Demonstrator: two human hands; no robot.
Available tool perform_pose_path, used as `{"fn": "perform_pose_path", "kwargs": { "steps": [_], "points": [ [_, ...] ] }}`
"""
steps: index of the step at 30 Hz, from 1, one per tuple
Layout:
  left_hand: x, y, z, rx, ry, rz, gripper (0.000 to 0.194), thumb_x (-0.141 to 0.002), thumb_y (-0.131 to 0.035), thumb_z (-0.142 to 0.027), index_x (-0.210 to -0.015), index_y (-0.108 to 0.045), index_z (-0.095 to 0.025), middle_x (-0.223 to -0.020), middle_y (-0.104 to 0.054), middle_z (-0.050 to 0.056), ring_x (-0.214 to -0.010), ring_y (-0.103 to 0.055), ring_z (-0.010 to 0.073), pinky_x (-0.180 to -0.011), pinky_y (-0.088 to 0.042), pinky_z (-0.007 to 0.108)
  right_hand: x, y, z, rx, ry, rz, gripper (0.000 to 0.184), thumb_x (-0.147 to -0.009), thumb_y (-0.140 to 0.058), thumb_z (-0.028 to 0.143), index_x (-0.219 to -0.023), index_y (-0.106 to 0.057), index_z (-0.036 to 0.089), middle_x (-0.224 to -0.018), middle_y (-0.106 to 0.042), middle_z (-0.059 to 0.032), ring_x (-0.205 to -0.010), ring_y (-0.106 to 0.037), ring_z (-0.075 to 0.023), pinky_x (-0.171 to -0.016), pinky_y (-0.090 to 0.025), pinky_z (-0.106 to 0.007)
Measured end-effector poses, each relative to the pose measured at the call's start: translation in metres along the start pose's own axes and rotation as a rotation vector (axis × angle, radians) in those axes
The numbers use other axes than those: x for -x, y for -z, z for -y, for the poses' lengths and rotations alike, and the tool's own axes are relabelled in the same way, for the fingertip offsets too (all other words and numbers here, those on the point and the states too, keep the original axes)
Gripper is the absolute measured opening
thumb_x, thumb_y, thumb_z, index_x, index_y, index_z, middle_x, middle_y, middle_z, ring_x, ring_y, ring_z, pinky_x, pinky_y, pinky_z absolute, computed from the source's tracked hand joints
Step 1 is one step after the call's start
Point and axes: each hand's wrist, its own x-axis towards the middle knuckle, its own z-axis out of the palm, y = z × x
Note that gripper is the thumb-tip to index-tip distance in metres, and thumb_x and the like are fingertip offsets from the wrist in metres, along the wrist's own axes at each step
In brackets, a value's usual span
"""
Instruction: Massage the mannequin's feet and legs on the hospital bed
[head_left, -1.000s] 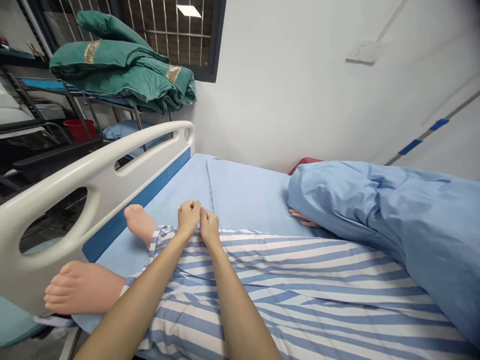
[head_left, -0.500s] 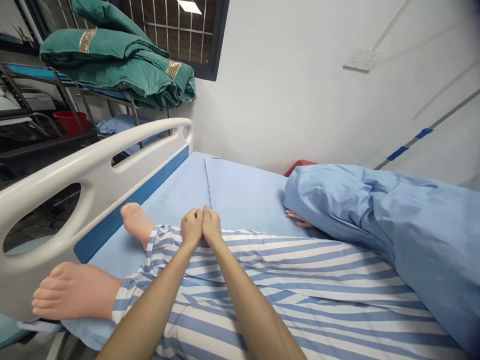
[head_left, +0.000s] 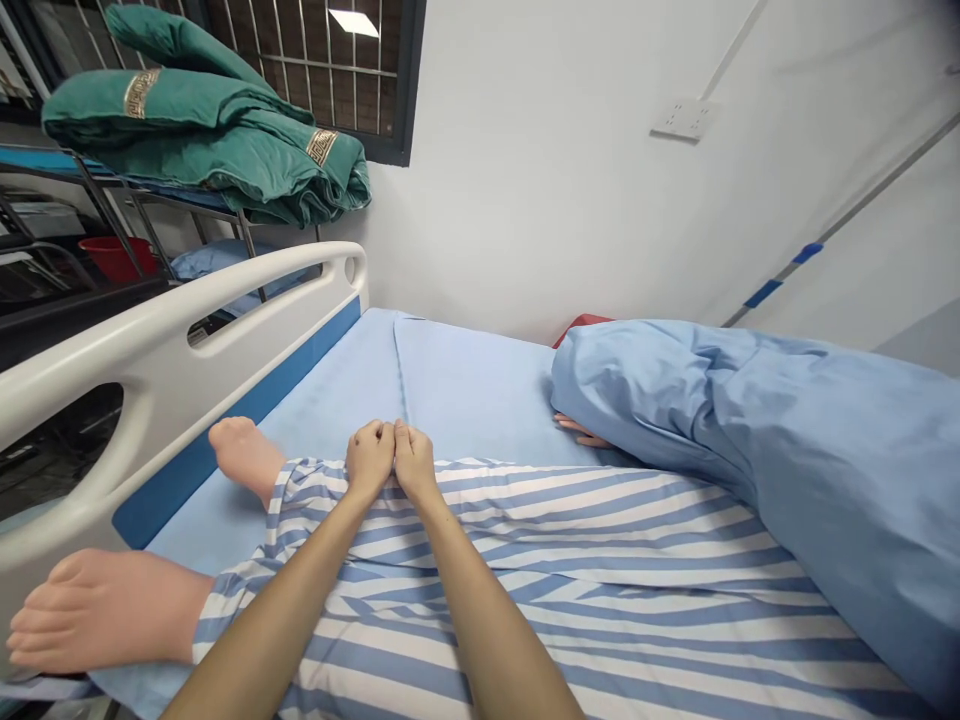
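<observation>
Both my hands rest side by side on the far leg of blue-and-white striped trousers (head_left: 585,560) worn by a manikin lying on the bed. My left hand (head_left: 369,459) is closed in a fist, gripping the striped cloth near the shin. My right hand (head_left: 414,461) is closed the same way, its knuckles touching the left hand's. The manikin's far foot (head_left: 244,456) sticks out of the trouser leg just left of my hands. Its near foot (head_left: 97,610) lies at the lower left by the footboard.
A white footboard (head_left: 172,350) with cut-outs borders the bed's left side. A light blue quilt (head_left: 750,430) is bunched over the manikin at right, a manikin hand (head_left: 577,430) peeking out beneath. Green folded bedding (head_left: 210,140) lies on a metal rack behind. White wall beyond.
My two fists have stayed together on the striped trouser leg. The view has shifted slightly right and down, so the feet and footboard sit further left.
</observation>
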Motion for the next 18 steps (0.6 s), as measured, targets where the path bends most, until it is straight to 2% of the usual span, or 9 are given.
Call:
{"fn": "perform_pose_path", "kwargs": {
  "steps": [3, 5, 8, 11, 15, 18],
  "points": [
    [0.0, -0.005, -0.019, 0.183, -0.013, -0.045, 0.033, -0.076, -0.041, -0.03, -0.048, -0.027, -0.019, -0.045, -0.027, -0.005, -0.048, -0.03, 0.0088, -0.049, -0.023, 0.023, -0.003, 0.003, 0.0, -0.094, -0.039, -0.019, 0.041, -0.086, -0.032, 0.043, -0.055, -0.042, 0.018, -0.051, -0.043, 0.0029, -0.053, -0.038, -0.0104, -0.049, -0.029, -0.022],
    [0.004, -0.012, -0.023, 0.256, 0.013, -0.075, 0.031, -0.076, -0.041, -0.029, -0.049, -0.026, -0.019, -0.046, -0.027, -0.006, -0.048, -0.029, 0.0086, -0.049, -0.024, 0.023, -0.005, 0.004, -0.002, -0.156, -0.078, -0.051, 0.04, -0.085, -0.034, 0.044, -0.055, -0.04, 0.018, -0.05, -0.041, 0.0032, -0.052, -0.037, -0.01, -0.049, -0.029, -0.022],
    [0.012, -0.021, -0.014, 0.196, 0.034, -0.062, 0.03, -0.077, -0.04, -0.029, -0.05, -0.032, -0.019, -0.046, -0.033, -0.005, -0.05, -0.032, 0.009, -0.051, -0.024, 0.023, -0.006, 0.004, -0.007, -0.227, -0.145, -0.113, 0.039, -0.083, -0.038, 0.046, -0.054, -0.036, 0.019, -0.049, -0.037, 0.0043, -0.05, -0.034, -0.0093, -0.047, -0.028, -0.022],
    [0.016, -0.026, -0.001, 0.127, -0.006, -0.035, 0.03, -0.079, -0.039, -0.03, -0.051, -0.036, -0.019, -0.048, -0.037, -0.005, -0.051, -0.033, 0.0094, -0.053, -0.024, 0.024, -0.008, 0.003, -0.007, -0.233, -0.164, -0.125, 0.038, -0.084, -0.038, 0.044, -0.055, -0.035, 0.02, -0.049, -0.037, 0.0045, -0.05, -0.034, -0.0093, -0.047, -0.029, -0.022],
    [0.014, -0.026, 0.003, 0.112, -0.016, -0.035, 0.031, -0.081, -0.037, -0.03, -0.052, -0.037, -0.019, -0.049, -0.038, -0.004, -0.051, -0.033, 0.0094, -0.054, -0.023, 0.024, -0.011, 0.01, 0.006, -0.031, -0.145, -0.075, 0.039, -0.086, -0.033, 0.04, -0.053, -0.037, 0.019, -0.049, -0.039, 0.0032, -0.05, -0.036, -0.0103, -0.049, -0.027, -0.023],
    [0.014, -0.025, -0.001, 0.099, -0.012, -0.01, 0.032, -0.081, -0.037, -0.031, -0.052, -0.038, -0.018, -0.048, -0.039, -0.004, -0.05, -0.034, 0.0093, -0.053, -0.023, 0.024, -0.012, 0.023, 0.017, 0.154, -0.016, -0.008, 0.041, -0.086, -0.034, 0.039, -0.051, -0.036, 0.019, -0.048, -0.038, 0.0033, -0.05, -0.034, -0.0103, -0.05, -0.024, -0.024]
  ]
}}
